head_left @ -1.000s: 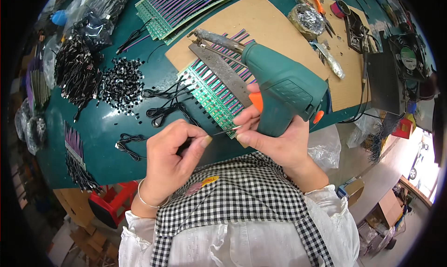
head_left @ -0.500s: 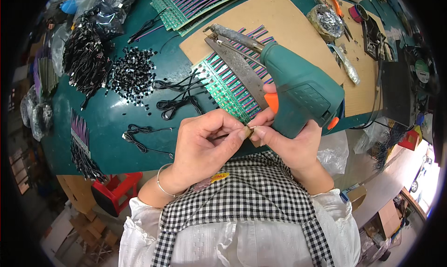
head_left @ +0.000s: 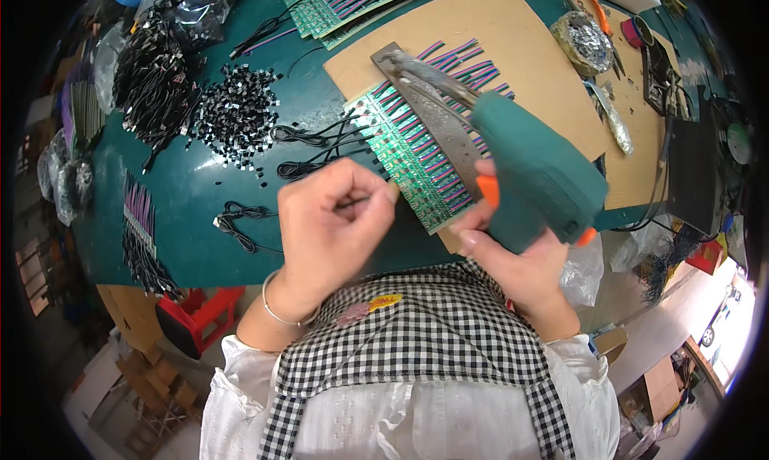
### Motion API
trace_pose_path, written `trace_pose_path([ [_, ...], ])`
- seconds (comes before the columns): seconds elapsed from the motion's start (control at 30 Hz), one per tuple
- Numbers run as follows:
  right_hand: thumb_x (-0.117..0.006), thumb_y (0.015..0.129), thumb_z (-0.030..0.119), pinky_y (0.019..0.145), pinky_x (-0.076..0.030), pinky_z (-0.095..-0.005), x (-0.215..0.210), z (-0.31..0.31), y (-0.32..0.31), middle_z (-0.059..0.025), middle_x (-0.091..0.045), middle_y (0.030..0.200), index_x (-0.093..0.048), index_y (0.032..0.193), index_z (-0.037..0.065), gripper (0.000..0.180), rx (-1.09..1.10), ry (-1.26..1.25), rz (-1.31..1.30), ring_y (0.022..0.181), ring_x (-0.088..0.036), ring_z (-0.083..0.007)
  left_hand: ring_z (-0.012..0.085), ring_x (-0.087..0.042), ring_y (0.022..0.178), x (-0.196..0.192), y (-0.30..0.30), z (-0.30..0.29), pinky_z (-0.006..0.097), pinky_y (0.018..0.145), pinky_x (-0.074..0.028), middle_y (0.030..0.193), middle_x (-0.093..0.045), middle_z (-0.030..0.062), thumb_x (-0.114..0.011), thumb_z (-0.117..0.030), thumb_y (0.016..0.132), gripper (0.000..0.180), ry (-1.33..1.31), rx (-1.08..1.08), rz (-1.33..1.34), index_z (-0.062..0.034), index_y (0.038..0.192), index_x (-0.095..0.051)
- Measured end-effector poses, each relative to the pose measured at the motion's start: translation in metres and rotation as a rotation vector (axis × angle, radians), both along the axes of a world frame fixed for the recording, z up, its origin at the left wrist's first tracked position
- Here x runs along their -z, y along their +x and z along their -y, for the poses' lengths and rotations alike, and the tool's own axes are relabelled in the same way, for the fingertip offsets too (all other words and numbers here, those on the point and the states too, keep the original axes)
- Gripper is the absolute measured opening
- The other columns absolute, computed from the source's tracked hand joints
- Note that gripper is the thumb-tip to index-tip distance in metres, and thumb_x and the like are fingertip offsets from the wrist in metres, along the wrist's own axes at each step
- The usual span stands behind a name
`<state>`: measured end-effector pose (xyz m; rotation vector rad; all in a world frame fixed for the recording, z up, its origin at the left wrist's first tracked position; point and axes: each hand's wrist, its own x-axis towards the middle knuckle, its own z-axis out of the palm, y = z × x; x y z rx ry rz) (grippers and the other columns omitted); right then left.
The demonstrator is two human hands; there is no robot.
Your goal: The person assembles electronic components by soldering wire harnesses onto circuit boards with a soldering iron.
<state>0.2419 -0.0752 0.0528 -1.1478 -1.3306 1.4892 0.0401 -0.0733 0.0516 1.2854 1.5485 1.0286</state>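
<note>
A green table spreads under everything, and on it lies a sheet of tan cardboard. Over the cardboard's near part is the soldering gun, dark green, a little blurred, with a long greyish, stained barrel slanting up to the left; whether its tip touches anything below I cannot tell. Beneath lies the board, a bright green panel tilted on the table, its left end and near edge past the cardboard, dotted with rows of small parts and pale pads. The left hand is just beside the board's near-left edge, its fingers curled in and narrow, thumb against forefinger; I cannot tell whether they pinch anything. The right hand has its fingers around the gun's handle, near the orange trigger. A dull, brownish metal bar lies across the purple, pink and black wires fanning from the board. Looped black cables lie left of it, and farther left are heaped tiny connectors.
</note>
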Motion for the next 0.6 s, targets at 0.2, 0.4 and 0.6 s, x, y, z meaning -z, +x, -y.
trace_pose_path([
  [0.2,-0.071,0.072,0.000,0.050,-0.053,-0.0270,-0.007,0.011,0.023,-0.0228,-0.053,0.120,-0.042,0.125,-0.012,0.061,0.148,-0.148,-0.140,0.063,-0.062,-0.0201,0.0056,-0.049,0.046,0.030,-0.012,-0.029,0.022,0.045,-0.040,0.051,-0.055,0.0035,-0.068,-0.002,0.073,0.012,0.149,-0.082,-0.309,0.0007,0.066,-0.059],
  [0.4,-0.072,0.074,-0.001,0.057,-0.050,-0.0270,-0.005,0.019,0.047,-0.0111,-0.064,0.085,-0.056,0.109,-0.006,0.039,0.088,-0.132,-0.133,0.067,-0.062,-0.0177,0.0005,-0.045,0.053,0.035,-0.010,-0.037,0.018,0.048,-0.037,0.055,-0.056,-0.0006,-0.069,-0.004,0.076,0.011,0.081,-0.020,-0.411,0.0030,0.070,-0.063],
  [0.6,-0.075,0.071,0.004,0.056,-0.047,-0.0273,-0.003,0.017,0.050,-0.0051,-0.063,0.073,-0.065,0.078,0.000,0.012,-0.003,-0.179,0.096,0.065,-0.060,-0.0143,0.0011,-0.042,0.050,0.034,-0.011,-0.041,0.020,0.047,-0.035,0.052,-0.052,-0.0012,-0.068,-0.004,0.074,0.011,0.041,0.010,-0.410,0.0027,0.069,-0.061],
])
